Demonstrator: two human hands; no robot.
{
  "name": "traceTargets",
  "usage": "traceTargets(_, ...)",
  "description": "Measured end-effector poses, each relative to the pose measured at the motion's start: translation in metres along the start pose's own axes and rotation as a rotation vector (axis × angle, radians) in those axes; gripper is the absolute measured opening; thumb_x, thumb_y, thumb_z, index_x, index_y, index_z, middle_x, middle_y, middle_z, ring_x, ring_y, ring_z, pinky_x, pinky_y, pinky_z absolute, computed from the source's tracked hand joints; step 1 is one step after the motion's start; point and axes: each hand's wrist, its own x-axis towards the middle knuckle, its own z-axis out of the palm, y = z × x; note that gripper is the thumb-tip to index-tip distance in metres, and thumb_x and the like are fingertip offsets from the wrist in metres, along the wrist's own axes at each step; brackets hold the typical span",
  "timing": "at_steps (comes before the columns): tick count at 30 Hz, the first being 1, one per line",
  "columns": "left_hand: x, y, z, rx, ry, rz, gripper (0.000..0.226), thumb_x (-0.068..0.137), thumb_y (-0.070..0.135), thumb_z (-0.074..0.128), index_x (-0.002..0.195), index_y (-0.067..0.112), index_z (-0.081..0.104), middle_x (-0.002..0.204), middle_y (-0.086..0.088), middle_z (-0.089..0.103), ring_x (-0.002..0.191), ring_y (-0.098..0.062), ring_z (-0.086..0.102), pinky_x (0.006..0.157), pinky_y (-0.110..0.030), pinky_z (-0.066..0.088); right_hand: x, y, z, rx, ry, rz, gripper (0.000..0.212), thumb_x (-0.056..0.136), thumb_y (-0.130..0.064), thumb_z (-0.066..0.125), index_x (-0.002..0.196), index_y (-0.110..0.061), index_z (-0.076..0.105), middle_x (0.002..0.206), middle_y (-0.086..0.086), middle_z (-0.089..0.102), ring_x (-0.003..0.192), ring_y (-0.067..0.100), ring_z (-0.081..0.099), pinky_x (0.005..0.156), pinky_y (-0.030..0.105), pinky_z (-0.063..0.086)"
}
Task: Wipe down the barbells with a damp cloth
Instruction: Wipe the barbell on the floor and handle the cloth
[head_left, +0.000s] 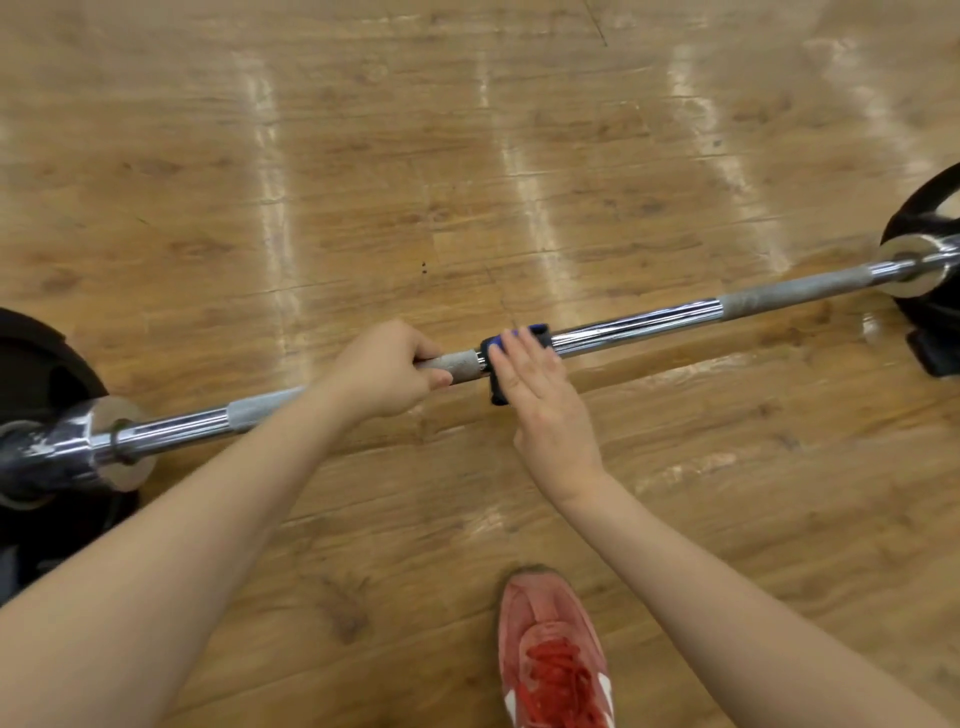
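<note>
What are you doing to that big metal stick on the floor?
A person is cleaning a barbell that lies across the wooden floor, with black weight plates on both ends. The left hand grips the rough grey middle of the bar to steady it. The right hand lies flat, with straight fingers, pressing a dark blue cloth onto the bar just beside the left hand. A red shoe shows at the bottom.
</note>
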Motion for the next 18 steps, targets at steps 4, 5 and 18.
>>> traceTargets(4,0.006,-0.001,-0.011,-0.189,-0.175,-0.044,0.013,0.092,0.018,0.061,0.09,0.014,0.074,0.066,-0.001,0.056,0.063,-0.015,0.048,0.06,-0.024,0.037,-0.002,0.003,0.0,0.033,-0.077,-0.087,0.048,0.084,0.004,0.039,0.131,0.004,0.049,0.134,0.022,0.052,0.129,0.03,0.036,0.112,0.039,0.02)
traceTargets(5,0.004,-0.002,-0.008,-0.166,-0.151,-0.038,0.013,0.092,0.019,0.061,0.087,0.015,0.073,0.066,-0.001,0.056,0.066,-0.017,0.048,0.06,-0.025,0.036,-0.004,0.013,-0.002,0.028,-0.054,-0.042,0.046,0.085,0.006,0.04,0.13,0.004,0.051,0.133,0.023,0.052,0.129,0.03,0.038,0.111,0.039,0.023)
traceTargets(18,-0.04,-0.012,0.044,0.402,0.268,0.153,0.069,0.087,0.046,0.034,0.126,-0.007,0.055,0.124,-0.022,0.061,0.115,-0.037,0.058,0.106,-0.045,0.03,-0.011,0.041,-0.005,0.006,0.012,0.103,0.055,0.081,0.006,0.036,0.135,-0.005,0.036,0.136,0.023,0.049,0.132,0.029,0.033,0.115,0.033,0.013)
